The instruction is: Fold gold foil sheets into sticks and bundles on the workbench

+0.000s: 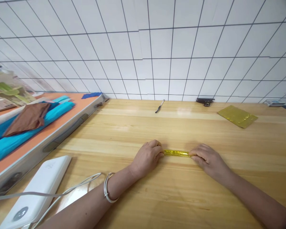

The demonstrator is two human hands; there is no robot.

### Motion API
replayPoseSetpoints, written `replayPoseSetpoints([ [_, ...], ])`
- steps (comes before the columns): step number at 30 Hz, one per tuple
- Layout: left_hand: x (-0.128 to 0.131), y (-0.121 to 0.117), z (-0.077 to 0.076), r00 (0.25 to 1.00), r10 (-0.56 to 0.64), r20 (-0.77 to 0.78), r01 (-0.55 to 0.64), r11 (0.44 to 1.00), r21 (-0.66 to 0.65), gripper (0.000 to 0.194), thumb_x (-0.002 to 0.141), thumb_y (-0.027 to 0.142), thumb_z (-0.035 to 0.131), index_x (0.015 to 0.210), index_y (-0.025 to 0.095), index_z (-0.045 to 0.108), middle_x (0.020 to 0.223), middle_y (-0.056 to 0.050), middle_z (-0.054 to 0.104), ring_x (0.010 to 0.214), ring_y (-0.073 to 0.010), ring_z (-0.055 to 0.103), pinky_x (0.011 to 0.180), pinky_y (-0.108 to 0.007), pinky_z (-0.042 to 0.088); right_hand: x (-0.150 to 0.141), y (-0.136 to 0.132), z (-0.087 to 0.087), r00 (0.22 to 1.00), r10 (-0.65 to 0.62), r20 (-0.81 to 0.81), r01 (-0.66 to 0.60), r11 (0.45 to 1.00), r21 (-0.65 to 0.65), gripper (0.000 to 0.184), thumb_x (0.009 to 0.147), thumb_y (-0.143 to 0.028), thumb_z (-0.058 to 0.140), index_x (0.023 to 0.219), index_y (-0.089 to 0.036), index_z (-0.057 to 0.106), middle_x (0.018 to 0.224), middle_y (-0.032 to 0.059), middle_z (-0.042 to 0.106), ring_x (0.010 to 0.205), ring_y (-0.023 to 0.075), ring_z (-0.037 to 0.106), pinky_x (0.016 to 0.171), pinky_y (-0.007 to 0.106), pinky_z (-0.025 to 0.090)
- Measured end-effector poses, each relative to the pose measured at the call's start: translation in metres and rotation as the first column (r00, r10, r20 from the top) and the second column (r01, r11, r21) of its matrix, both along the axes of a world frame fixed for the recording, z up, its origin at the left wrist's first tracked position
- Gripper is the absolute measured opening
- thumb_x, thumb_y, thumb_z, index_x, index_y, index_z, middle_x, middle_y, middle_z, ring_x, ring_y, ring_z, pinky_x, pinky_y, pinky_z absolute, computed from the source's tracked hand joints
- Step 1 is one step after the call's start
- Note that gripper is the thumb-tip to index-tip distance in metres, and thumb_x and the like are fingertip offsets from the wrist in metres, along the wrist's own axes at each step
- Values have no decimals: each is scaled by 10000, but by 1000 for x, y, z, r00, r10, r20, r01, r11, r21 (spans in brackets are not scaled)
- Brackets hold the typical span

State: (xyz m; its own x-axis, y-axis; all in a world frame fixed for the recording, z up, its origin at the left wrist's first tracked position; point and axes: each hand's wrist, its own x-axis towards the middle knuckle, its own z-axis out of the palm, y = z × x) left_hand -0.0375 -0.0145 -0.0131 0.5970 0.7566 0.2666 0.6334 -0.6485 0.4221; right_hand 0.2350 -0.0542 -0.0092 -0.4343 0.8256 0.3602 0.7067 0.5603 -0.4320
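Observation:
A narrow, shiny gold folded strip [176, 153] lies level on the wooden table, stretched between my two hands. My left hand [149, 157] pinches its left end, fingers closed together, with a silver bangle on that wrist. At the other end, my right hand [208, 160] grips the strip between thumb and fingers. Only the middle of the strip shows; both ends are covered by fingertips. Farther back on the right rests a flat gold foil sheet [237, 116], apart from both hands.
A pen [160, 106] lies near the tiled wall [162, 44], with a black object [205, 101] to its right. On the left are a white power bank [38, 190] with cables and an orange surface [59, 122] bearing blue rolls [54, 116] and a brown piece [27, 119].

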Motion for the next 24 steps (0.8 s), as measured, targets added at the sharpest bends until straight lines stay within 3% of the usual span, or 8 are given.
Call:
replayPoseSetpoints([
  [7,5,-4,2,987,59,-151,-54,998,38,178,898,226,431,841,165,588,855,-49,566,802,-178,526,729,-314,418,-1,-1,-2,999,-34,30,36,998,-53,146,885,-232,455,912,-228,598,812,36,625,775,184,542,702,344,440],
  [14,-1,-3,4,989,7,-146,-3,1000,30,163,897,229,438,863,164,583,873,-49,574,831,-171,521,755,-296,412,3,0,-3,997,29,75,-26,999,-42,173,882,-224,461,992,-228,594,860,58,606,821,197,525,730,364,439],
  [19,-2,-5,7,959,-51,-279,88,989,121,159,873,122,409,876,162,563,910,-56,570,850,-178,497,761,-307,393,1,-2,-2,997,21,78,-20,1000,-10,192,890,-214,432,952,-216,613,797,61,590,782,197,524,683,343,436],
  [24,2,-6,11,942,-25,-334,70,990,124,149,815,63,429,837,169,532,901,-47,558,854,-181,478,740,-305,376,0,-4,-4,996,-6,90,7,1000,-9,193,893,-215,421,931,-208,611,757,54,565,748,193,507,662,333,423],
])
